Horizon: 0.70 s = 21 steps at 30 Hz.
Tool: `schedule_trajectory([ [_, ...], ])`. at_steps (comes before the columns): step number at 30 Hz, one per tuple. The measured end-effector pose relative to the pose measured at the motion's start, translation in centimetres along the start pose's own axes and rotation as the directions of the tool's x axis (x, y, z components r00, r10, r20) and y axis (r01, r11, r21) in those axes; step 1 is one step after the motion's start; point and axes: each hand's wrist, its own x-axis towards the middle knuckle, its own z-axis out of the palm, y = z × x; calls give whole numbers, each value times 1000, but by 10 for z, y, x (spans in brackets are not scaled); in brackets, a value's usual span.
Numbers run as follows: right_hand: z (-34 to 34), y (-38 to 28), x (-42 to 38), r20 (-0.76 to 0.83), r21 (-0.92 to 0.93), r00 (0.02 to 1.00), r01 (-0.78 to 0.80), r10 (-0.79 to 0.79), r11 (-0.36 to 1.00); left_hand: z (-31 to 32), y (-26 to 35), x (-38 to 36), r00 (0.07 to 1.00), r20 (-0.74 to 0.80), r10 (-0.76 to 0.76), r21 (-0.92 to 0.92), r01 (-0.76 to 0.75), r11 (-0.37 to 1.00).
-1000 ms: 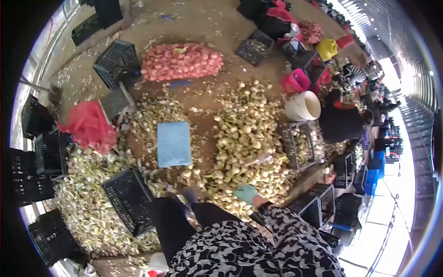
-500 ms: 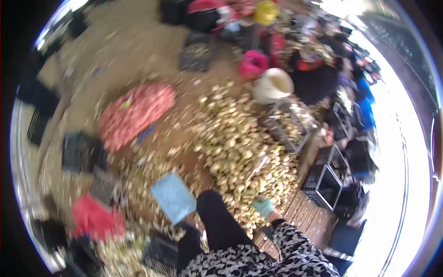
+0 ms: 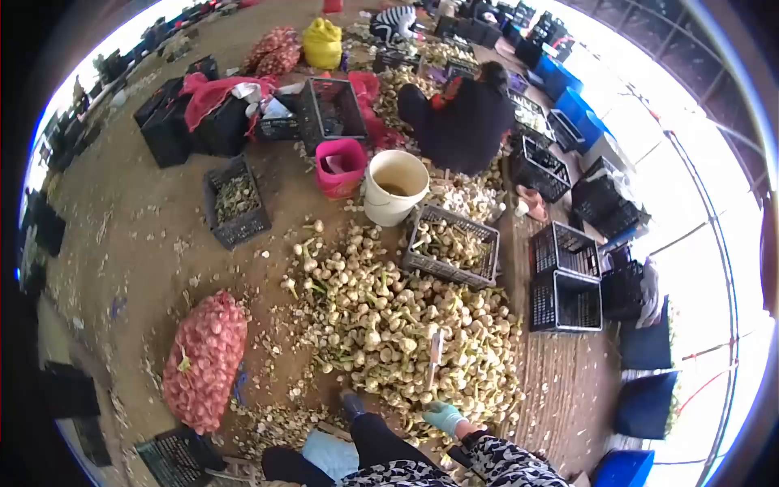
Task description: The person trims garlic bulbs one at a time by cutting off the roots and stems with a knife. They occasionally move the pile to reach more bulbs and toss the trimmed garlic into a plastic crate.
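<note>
My right hand [image 3: 445,417], in a pale green glove, reaches down to the near edge of a large heap of garlic bulbs [image 3: 381,325]. Its fingers look stretched out over the bulbs, and no held thing shows in them. Just beyond it, a tool with a light handle and a narrow blade [image 3: 436,347] lies on the heap. My left hand is out of sight. Under my dark-trousered leg is a light blue pad [image 3: 331,456], partly covered.
A full red mesh sack [image 3: 206,361] stands at left. Beyond the heap are a crate of garlic [image 3: 453,274], a white bucket [image 3: 372,200] and a pink bucket [image 3: 347,185]. A person [image 3: 462,134] sits behind them. Black crates [image 3: 560,329] line the right side.
My view has turned and lifted, so the far end of the area shows more sharply. My gloved right hand stays low at the near edge of the garlic heap.
</note>
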Motion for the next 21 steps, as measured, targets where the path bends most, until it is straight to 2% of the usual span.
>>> schedule_trajectory([
  [1, 5, 5, 10, -34, 93, 999, 36, -33, 995, -25, 27, 21, 998, 54, 30, 148, -38, 988],
  [2, 3, -2, 7, -32, 212, 999, 39, -33, 976, -38, 23, 40, 983, 178, 44, 287, -94, 953],
  [3, 16, 32, 30, -181, 218, 982, 94, -55, 971, -39, -14, 63, 937, 272, 221, 270, -295, 917],
  [4, 17, 39, 31, -151, 307, 988, 56, -10, 950, -57, 10, 80, 923, 385, 14, 522, -231, 821],
  [5, 25, 54, 37, -210, 308, 978, 51, 15, 950, -77, 26, 96, 927, 362, 101, 464, -273, 843],
  [6, 34, 74, 37, -267, 390, 963, 73, 36, 918, -88, 18, 111, 930, 320, 178, 345, -290, 893],
  [7, 45, 87, 33, -242, 588, 966, 72, 90, 806, -104, 29, 131, 911, 407, 62, 325, -208, 923],
  [8, 57, 100, 29, -213, 632, 939, -78, 270, 771, -117, 27, 147, 874, 486, -26, 358, -172, 918],
  [9, 76, 124, 29, -173, 703, 919, -137, 355, 698, -124, 23, 165, 825, 555, -105, 388, -145, 910],
  [11, 131, 189, 31, -148, 584, 856, -328, 495, 742, -138, -2, 200, 725, 674, -142, 393, -190, 900],
  [12, 210, 232, 23, -122, 602, 781, -433, 613, 671, -157, 3, 248, 515, 738, -437, 498, 23, 867],
  [13, 214, 195, 8, -30, 478, 740, -580, 672, 660, -166, -16, 265, 482, 774, -410, 521, -118, 846],
  [15, 279, 199, 5, 73, 548, 810, -520, 582, 655, -190, -42, 296, 273, 799, -536, 561, -15, 828],
  [17, 272, 117, 16, 40, 232, 740, -661, 672, 714, -225, -78, 307, 41, 859, -511, 509, 41, 860],
  [18, 293, 122, 41, 67, 85, 731, -682, 679, 726, -261, -113, 296, -76, 883, -464, 446, 447, 776],
  [19, 321, 129, 61, 106, -59, 729, -674, 676, 736, -294, -133, 284, -156, 902, -403, 364, 776, 515],
  [20, 337, 135, 83, 71, -155, 759, -632, 647, 759, -293, -129, 293, -175, 891, -420, 386, 779, 494],
  [21, 351, 142, 114, 31, -242, 795, -582, 606, 776, -291, -129, 304, -141, 857, -496, 425, 739, 524],
])
